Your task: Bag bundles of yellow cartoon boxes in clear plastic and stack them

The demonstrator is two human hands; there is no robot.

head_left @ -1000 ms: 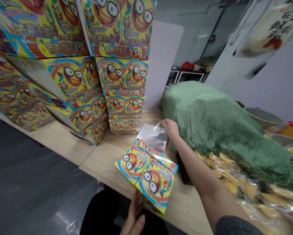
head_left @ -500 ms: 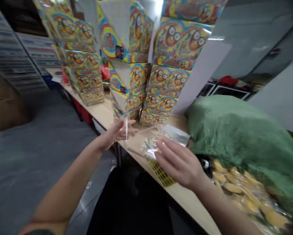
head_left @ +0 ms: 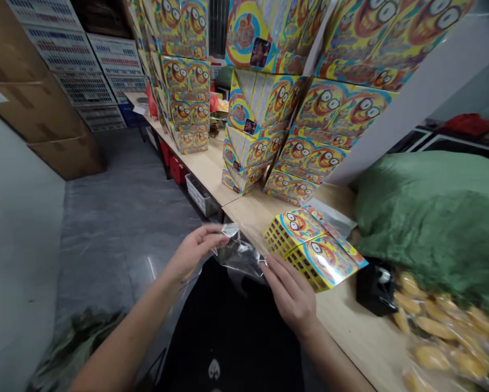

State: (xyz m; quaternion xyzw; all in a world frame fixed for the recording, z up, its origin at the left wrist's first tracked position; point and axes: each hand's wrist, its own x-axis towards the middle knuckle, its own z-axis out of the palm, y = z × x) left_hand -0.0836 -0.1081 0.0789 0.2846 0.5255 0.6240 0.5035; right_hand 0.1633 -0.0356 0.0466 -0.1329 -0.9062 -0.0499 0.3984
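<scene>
Though well off to the left, brown cardboard cartons (head_left: 36,92) stacked beside white printed cartons (head_left: 85,71), then a grey floor (head_left: 122,218) partly under thin plastic sheeting, with a heap of green leaves (head_left: 76,348) low in the bottom corner. Farther along, beneath the long wooden surface (head_left: 199,166), red bins (head_left: 173,169) and a grey crate (head_left: 199,196). Next, the left hand (head_left: 195,251), raised and partly closed, thumb and fingers pinching the upper corner of a clear plastic bag (head_left: 240,257), the bag hanging in the air above the person's dark trousers (head_left: 228,332) and clear of the surface. Just right of it, the right hand (head_left: 291,291), fingers gripping the bag's other edge, right beside a yellow printed packet (head_left: 313,247) resting tilted at the surface's edge; whether fingers and packet touch, impossible to tell. Behind the packet, a silver pouch (head_left: 332,215) and tall stacks of printed boxes (head_left: 277,109) with bespectacled cartoon faces. Farther right, a black tape dispenser (head_left: 375,288) on the surface, a bulging green sack (head_left: 432,218) beyond it, and yellow slices in clear plastic (head_left: 440,332) heaped along the right edge.
</scene>
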